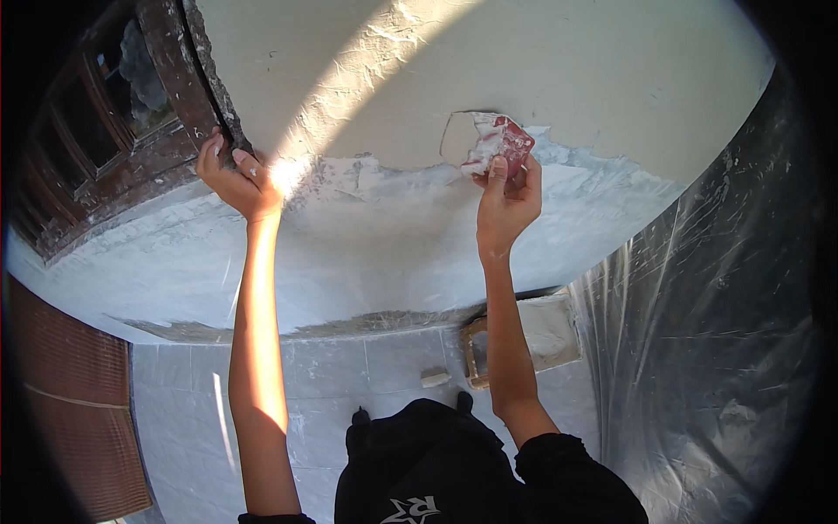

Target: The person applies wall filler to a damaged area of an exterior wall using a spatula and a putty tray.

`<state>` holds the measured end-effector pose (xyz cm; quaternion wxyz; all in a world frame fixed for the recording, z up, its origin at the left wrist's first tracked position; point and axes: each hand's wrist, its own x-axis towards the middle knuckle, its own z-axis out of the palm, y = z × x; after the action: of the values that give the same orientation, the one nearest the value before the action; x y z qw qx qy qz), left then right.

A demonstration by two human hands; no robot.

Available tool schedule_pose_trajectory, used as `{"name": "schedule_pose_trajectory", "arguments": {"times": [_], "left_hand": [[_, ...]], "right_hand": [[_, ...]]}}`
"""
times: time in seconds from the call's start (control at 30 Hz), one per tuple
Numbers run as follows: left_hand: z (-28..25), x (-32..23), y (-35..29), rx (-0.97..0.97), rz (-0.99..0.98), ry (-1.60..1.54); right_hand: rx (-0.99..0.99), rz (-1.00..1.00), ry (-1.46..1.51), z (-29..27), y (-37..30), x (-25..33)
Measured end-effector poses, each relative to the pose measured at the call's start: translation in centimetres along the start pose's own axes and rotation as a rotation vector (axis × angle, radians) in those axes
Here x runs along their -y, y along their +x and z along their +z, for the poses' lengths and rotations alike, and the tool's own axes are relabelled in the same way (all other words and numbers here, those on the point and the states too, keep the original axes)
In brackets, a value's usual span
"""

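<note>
My right hand (pixel 509 205) grips a red putty scraper (pixel 515 144) against the wall (pixel 559 65). White filler is smeared over the scraper's face, and its thin flat blade reaches out to the left. My thumb lies on the near side; the other fingers are partly hidden behind it. Further left, my left hand (pixel 240 182) rests where the wall meets a brown wooden window frame (pixel 161 52). Its fingers and thumb are spread, with nothing seen between them. Rough white plaster (pixel 375 179) runs across the wall between the hands, below smoother beige paint.
A plaster-crusted wooden-edged tray (pixel 550 327) sits on the floor at the right, with a small pale block (pixel 434 377) beside it. Clear plastic sheeting (pixel 698 349) hangs along the right. A brown ribbed panel (pixel 78 393) stands at lower left. Grey tiles (pixel 332 371) cover the floor.
</note>
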<state>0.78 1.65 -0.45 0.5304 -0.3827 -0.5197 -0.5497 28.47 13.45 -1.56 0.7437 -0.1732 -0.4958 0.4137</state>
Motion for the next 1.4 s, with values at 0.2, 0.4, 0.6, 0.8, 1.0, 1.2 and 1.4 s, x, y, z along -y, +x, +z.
{"name": "schedule_pose_trajectory", "arguments": {"times": [0.2, 0.4, 0.6, 0.8, 1.0, 1.2, 1.4], "left_hand": [[0.3, 0.0, 0.0, -0.029, -0.056, -0.056], [0.8, -0.5, 0.2, -0.043, -0.035, -0.084], [-0.2, 0.2, 0.0, 0.024, -0.020, 0.032], [-0.2, 0.1, 0.3, -0.007, 0.036, 0.041], [0.4, -0.2, 0.3, -0.042, -0.020, -0.029], [0.3, 0.3, 0.3, -0.032, 0.016, 0.007], [0.7, -0.1, 0.1, -0.031, 0.008, -0.013]], "right_hand": [[0.069, -0.041, 0.080, 1.5, -1.1, 2.1], [-0.086, -0.006, -0.023, 0.2, 0.1, 0.9], [-0.037, -0.013, 0.111, 0.4, -0.8, 1.8], [-0.097, 0.028, 0.028, -1.4, -0.2, -0.4], [0.063, 0.018, 0.093, -0.8, 0.4, -0.1], [-0.087, 0.030, 0.024, -2.3, 1.0, -0.2], [-0.005, -0.025, -0.019, -2.5, 2.0, -1.7]]}}
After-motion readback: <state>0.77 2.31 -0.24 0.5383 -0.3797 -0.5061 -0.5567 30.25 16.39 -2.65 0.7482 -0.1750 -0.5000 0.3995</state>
